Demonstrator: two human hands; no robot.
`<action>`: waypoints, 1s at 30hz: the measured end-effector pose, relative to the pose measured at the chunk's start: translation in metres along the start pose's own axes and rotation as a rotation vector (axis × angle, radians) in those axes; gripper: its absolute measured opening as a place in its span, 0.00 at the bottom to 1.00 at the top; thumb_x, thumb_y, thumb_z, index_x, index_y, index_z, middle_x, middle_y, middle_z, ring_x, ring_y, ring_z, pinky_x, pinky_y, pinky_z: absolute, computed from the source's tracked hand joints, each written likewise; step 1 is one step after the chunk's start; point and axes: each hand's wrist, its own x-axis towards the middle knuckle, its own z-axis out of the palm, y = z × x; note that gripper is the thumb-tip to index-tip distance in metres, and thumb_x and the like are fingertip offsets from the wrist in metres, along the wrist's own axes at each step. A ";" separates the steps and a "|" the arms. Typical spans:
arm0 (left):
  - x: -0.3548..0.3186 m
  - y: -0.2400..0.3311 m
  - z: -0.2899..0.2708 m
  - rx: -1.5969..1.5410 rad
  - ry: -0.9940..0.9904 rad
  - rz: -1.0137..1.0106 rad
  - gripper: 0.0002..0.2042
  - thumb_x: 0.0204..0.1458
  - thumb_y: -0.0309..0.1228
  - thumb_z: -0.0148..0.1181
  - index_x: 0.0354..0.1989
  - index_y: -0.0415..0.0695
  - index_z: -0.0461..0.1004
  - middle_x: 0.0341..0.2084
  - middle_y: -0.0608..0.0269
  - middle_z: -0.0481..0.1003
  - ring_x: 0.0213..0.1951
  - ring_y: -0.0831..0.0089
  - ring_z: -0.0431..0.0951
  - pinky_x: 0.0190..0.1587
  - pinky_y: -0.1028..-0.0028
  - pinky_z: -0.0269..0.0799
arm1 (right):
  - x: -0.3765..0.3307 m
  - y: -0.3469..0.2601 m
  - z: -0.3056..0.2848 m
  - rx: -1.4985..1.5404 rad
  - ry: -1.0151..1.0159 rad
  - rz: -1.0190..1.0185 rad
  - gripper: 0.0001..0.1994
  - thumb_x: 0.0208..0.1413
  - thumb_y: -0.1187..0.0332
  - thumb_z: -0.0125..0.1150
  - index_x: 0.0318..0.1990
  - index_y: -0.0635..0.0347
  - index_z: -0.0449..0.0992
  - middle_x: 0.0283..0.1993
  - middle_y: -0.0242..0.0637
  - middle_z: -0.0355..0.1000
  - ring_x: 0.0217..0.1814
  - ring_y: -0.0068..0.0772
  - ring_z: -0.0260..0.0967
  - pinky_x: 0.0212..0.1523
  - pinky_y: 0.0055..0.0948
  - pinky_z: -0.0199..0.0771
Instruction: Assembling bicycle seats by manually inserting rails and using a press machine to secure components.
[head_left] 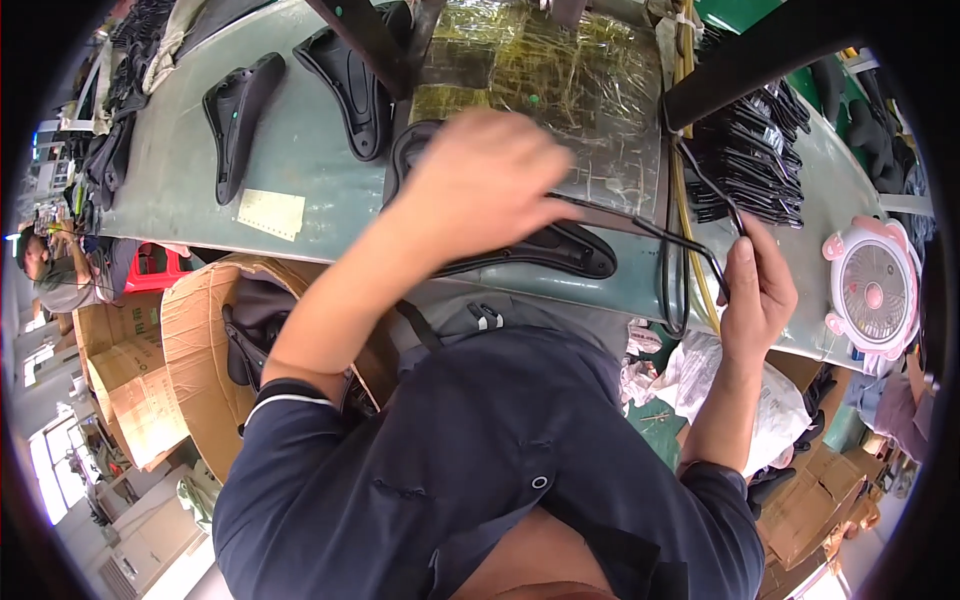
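Right of centre in the frame, a bent black rod [672, 237] is over the table [180, 150]; likely light, stiff, smooth, best held on straight lengths. The right hand [757, 300] pinches it; the left hand [495, 180] is blurred, its grip indeterminable.

the green-topped table [175, 150] bears black saddle-shaped shells [238, 125], a cream sheet [271, 214] and piled black rods [750, 165].

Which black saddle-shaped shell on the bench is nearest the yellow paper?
The shell just up-left of the paper, its lower end by the paper's left edge; the others lie farther off.
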 end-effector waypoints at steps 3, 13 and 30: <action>-0.031 -0.043 -0.028 0.122 0.024 0.034 0.28 0.44 0.50 0.78 0.50 0.45 0.81 0.47 0.57 0.81 0.56 0.53 0.79 0.61 0.51 0.72 | -0.012 0.007 -0.005 -0.150 0.035 0.003 0.14 0.70 0.75 0.61 0.59 0.70 0.80 0.36 0.30 0.74 0.33 0.14 0.66 0.31 0.16 0.64; -0.052 -0.037 0.032 -0.315 0.484 -0.344 0.19 0.52 0.32 0.78 0.49 0.39 0.80 0.46 0.53 0.80 0.47 0.57 0.81 0.50 0.67 0.77 | 0.003 -0.010 0.087 -0.060 -0.248 -0.308 0.12 0.58 0.81 0.69 0.49 0.65 0.86 0.23 0.35 0.68 0.23 0.26 0.63 0.25 0.28 0.64; -0.063 -0.021 0.067 -0.821 0.815 -0.667 0.15 0.76 0.32 0.50 0.50 0.34 0.80 0.44 0.64 0.84 0.35 0.85 0.73 0.42 0.83 0.69 | 0.018 -0.008 0.120 -0.250 -0.331 -0.404 0.11 0.55 0.73 0.74 0.46 0.54 0.88 0.22 0.31 0.67 0.19 0.32 0.66 0.21 0.32 0.66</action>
